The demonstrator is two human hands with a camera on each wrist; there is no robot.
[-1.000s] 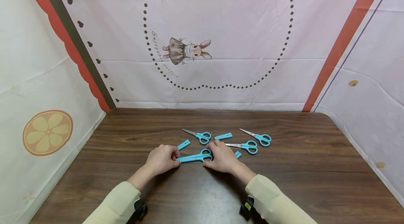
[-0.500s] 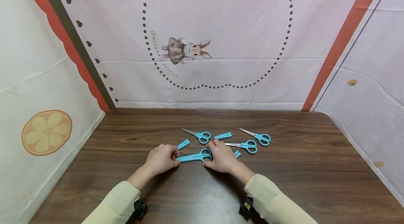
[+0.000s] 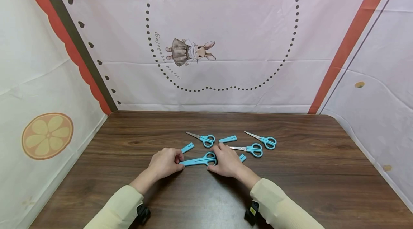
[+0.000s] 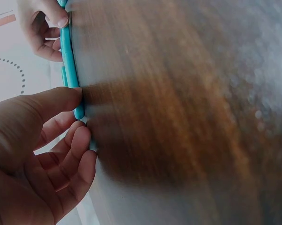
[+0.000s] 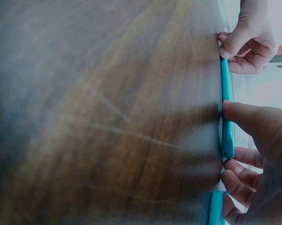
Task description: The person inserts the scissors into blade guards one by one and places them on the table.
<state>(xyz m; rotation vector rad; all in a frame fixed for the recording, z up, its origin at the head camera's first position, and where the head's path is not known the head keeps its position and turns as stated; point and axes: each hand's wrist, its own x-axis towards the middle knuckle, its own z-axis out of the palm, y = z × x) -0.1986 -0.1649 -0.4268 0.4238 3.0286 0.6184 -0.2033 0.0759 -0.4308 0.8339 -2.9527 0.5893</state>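
Observation:
A pair of light-blue scissors (image 3: pixel 206 159) lies on the table with its blades inside a blue blade cover (image 3: pixel 191 162). My left hand (image 3: pixel 165 162) pinches the cover's tip end between thumb and fingers. At the other end, my right hand (image 3: pixel 227 160) holds the handle loops, thumb on the near side and fingers on the far side. The left wrist view shows the left thumb on the cover (image 4: pixel 69 61). In the right wrist view, another blue cover (image 5: pixel 216 208) lies by the lower fingers.
Behind the hands lie uncovered scissors (image 3: pixel 207 140), a second pair (image 3: pixel 255 150) and a third pair (image 3: pixel 269 143). Loose blue covers are spread among them: one by the left fingers (image 3: pixel 188 147), another cover (image 3: pixel 227 139) farther back. A printed cloth wall (image 3: pixel 245 42) borders the wooden table (image 3: pixel 306 171).

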